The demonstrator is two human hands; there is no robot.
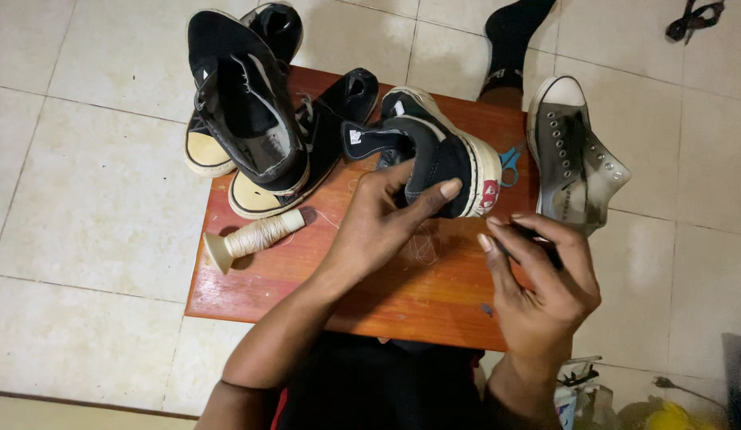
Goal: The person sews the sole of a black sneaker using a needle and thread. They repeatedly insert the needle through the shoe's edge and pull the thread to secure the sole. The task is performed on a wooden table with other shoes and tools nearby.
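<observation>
Board [370, 302] edge bare nr right hand [541, 283]; left hand [386, 211] grips sneaker [438, 155].

Five sneakers [434, 151], one thread spool [255, 237], one blue scissors [510, 163], two hands [378, 223].

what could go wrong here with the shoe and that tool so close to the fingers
The left hand grips the black shoe with its thumb across the side, while the right hand pinches a thin dark tool close by; a slip might jab that thumb. The thread spool lies on its side near the board edge and might roll off. The blue scissors sit half hidden behind the shoe, easy to knock.
</observation>
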